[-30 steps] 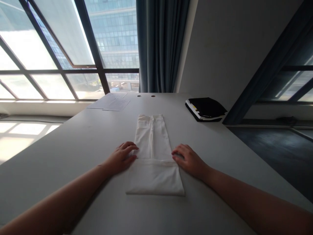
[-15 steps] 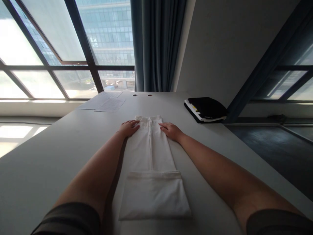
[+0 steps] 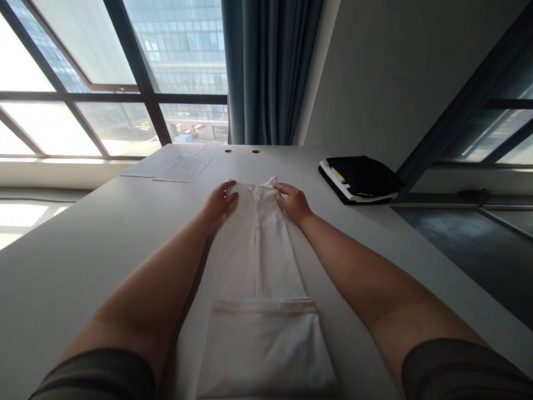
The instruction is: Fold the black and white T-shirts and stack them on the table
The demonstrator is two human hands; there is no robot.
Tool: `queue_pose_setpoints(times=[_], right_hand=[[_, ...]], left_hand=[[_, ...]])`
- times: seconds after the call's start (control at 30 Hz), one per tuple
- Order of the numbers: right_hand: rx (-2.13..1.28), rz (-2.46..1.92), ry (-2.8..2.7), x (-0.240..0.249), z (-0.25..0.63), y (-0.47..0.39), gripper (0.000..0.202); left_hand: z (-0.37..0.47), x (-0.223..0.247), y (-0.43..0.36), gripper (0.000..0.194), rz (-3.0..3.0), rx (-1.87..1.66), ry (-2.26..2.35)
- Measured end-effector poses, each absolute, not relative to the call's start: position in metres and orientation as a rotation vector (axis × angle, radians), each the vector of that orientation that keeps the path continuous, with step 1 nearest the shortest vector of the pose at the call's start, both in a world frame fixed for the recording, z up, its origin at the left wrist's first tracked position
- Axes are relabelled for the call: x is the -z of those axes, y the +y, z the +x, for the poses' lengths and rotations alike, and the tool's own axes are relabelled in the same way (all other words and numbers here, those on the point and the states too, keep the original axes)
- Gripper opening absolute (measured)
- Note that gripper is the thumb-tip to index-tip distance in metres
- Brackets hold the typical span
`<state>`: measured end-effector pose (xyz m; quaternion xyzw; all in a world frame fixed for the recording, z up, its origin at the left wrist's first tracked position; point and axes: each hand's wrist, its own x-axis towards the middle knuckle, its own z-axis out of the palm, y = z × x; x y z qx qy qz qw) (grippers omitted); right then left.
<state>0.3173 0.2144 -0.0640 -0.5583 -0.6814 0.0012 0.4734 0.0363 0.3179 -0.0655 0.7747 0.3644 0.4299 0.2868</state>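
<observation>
A white folded garment [image 3: 239, 255] lies lengthwise in front of me, with a seam or fold line running down its middle. Its near end is turned over into a flap with a hemmed edge; whether it is a shirt or trousers I cannot tell. My left hand [image 3: 220, 200] is closed on the far left corner, fingers and thumb pinching the cloth. At the far right corner my right hand [image 3: 292, 201] pinches the fabric the same way. Between the hands the far edge sags slightly, its corners raised.
The garment rests on a long white table [image 3: 125, 239]. Sheets of paper [image 3: 183, 168] lie at the far left, and a stacked black-and-white bundle [image 3: 362, 178] sits near the right edge. Two round holes pierce the far end. Beyond are a blue curtain [image 3: 268, 72] and windows.
Both hands went from lying on the garment's sides to gripping its far corners, which have lifted a little. The view has shifted slightly, bringing the near flap lower in the picture.
</observation>
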Motion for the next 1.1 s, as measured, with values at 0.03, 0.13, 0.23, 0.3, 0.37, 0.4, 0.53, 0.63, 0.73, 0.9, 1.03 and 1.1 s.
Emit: queue_pose_setpoints(times=[0.03, 0.13, 0.23, 0.3, 0.37, 0.4, 0.53, 0.63, 0.73, 0.9, 1.03, 1.1], right_hand=[[-0.017, -1.339, -1.643, 0.06, 0.314, 0.209, 0.035], [-0.069, -1.306, -1.584, 0.047, 0.303, 0.188, 0.022], [-0.121, -1.262, -1.541, 0.04, 0.295, 0.157, 0.023], [-0.155, -1.224, -1.569, 0.04, 0.293, 0.132, 0.04], [-0.182, -1.217, -1.698, 0.041, 0.294, 0.105, 0.06], [-0.198, -1.22, -1.807, 0.042, 0.295, 0.092, 0.065], [-0.256, -1.194, -2.244, 0.039, 0.299, 0.057, 0.05], [-0.295, -1.165, -2.327, 0.032, 0.3, 0.047, 0.043], [-0.362, -1.137, -2.293, 0.03, 0.303, 0.05, 0.046], [-0.042, -1.359, -1.973, 0.046, 0.307, 0.078, 0.039], [-0.072, -1.51, -1.958, 0.062, 0.308, 0.098, 0.044], [-0.12, -1.524, -2.037, 0.067, 0.309, 0.102, 0.053]], left_hand=[[0.037, 0.06, 0.313, 0.056, 2.042, -1.179, 0.975], [0.035, 0.042, 0.288, 0.046, 2.026, -1.234, 0.964], [0.022, 0.033, 0.255, 0.04, 2.023, -1.3, 0.914], [0.007, 0.033, 0.231, 0.05, 2.05, -1.307, 0.856], [-0.012, 0.037, 0.206, 0.066, 2.133, -1.227, 0.794], [-0.021, 0.038, 0.194, 0.069, 2.203, -1.128, 0.767], [-0.049, 0.037, 0.157, 0.039, 2.484, -0.581, 0.637], [-0.056, 0.03, 0.148, 0.028, 2.528, -0.466, 0.538], [-0.055, 0.029, 0.154, 0.033, 2.474, -0.55, 0.602], [-0.042, 0.042, 0.173, 0.052, 2.44, -0.803, 1.176], [-0.033, 0.051, 0.182, 0.062, 2.582, -0.461, 1.234], [-0.032, 0.054, 0.184, 0.061, 2.656, -0.393, 1.169]])
